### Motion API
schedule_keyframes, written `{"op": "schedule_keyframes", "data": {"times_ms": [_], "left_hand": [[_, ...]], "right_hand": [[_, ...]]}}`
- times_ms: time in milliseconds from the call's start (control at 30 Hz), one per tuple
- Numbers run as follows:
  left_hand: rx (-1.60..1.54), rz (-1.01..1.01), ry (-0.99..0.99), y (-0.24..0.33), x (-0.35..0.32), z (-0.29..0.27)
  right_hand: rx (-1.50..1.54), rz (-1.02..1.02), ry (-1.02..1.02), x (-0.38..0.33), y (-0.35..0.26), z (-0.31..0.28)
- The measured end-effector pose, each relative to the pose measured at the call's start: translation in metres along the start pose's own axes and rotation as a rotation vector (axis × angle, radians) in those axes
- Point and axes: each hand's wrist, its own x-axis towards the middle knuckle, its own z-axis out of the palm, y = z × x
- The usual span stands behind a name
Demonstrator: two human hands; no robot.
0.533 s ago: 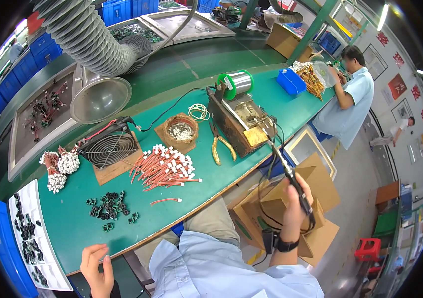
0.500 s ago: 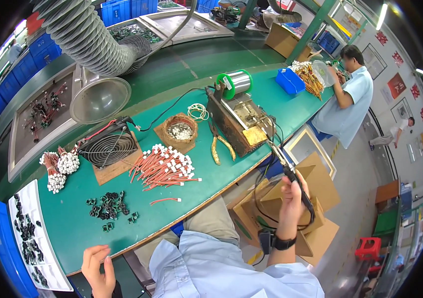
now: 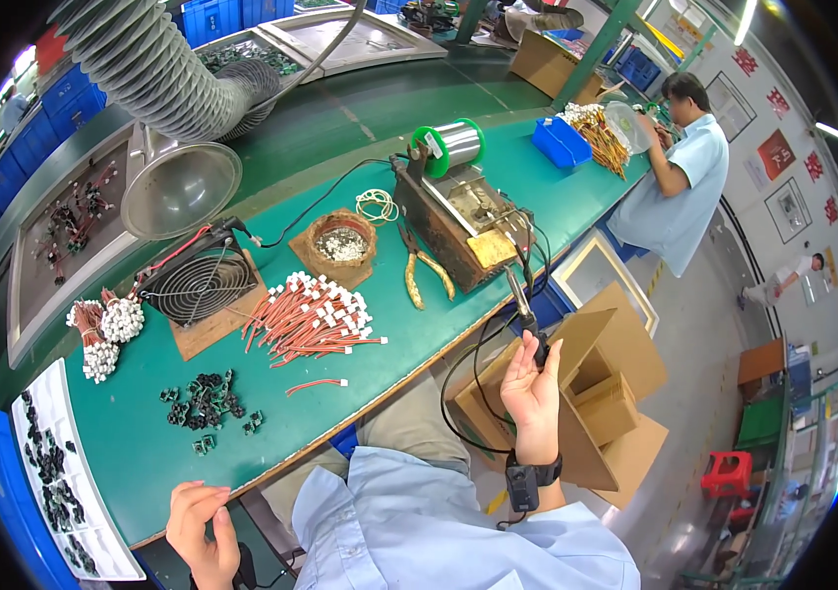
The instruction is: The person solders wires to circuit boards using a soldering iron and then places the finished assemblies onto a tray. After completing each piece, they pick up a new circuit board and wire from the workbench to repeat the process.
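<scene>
My right hand [image 3: 531, 398], palm toward me, has the dark handle of a soldering iron [image 3: 527, 317] between thumb and fingers. The iron's metal end points up at the front of a worn soldering station [image 3: 468, 226], and its cable loops below the table edge. My left hand [image 3: 201, 529] hangs at the front edge of the table, fingers loosely bent, thumb apart, holding nothing. Nearest to it lie small green-and-black circuit parts [image 3: 205, 401]. Beyond them are one loose red wire lead [image 3: 317, 385] and a heap of red leads with white connectors [image 3: 306, 315].
On the green table [image 3: 124, 442] are a fan [image 3: 201, 285], pliers [image 3: 419, 270], a brown bowl [image 3: 340, 241] and a solder spool [image 3: 453, 147]. A white tray [image 3: 50, 383] borders the left end. Cardboard boxes [image 3: 606, 403] stand at right. A co-worker [image 3: 680, 187] sits farther along.
My right hand has moved left and turned its palm toward me, its fingers straighter along the iron's handle. The view has shifted slightly. My left hand stays near the table edge.
</scene>
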Motion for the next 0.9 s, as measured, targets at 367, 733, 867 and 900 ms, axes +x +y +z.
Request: {"op": "schedule_keyframes", "data": {"times_ms": [367, 733, 867, 900], "left_hand": [[-0.021, -0.078, 0.017, 0.002, 0.002, 0.008], [0.001, -0.193, 0.046, 0.004, 0.0, 0.018], [0.069, -0.267, 0.006, 0.007, 0.008, 0.035], [0.095, -0.279, 0.0, 0.006, 0.01, 0.039]], "right_hand": [[-0.062, 0.12, -0.199, -0.041, 0.001, 0.013], [-0.764, -0.227, -0.596, -0.025, 0.086, 0.048], [-1.546, -0.695, -0.859, -0.002, 0.108, 0.057], [-1.606, -0.733, -0.883, 0.0, 0.112, 0.058]]}}
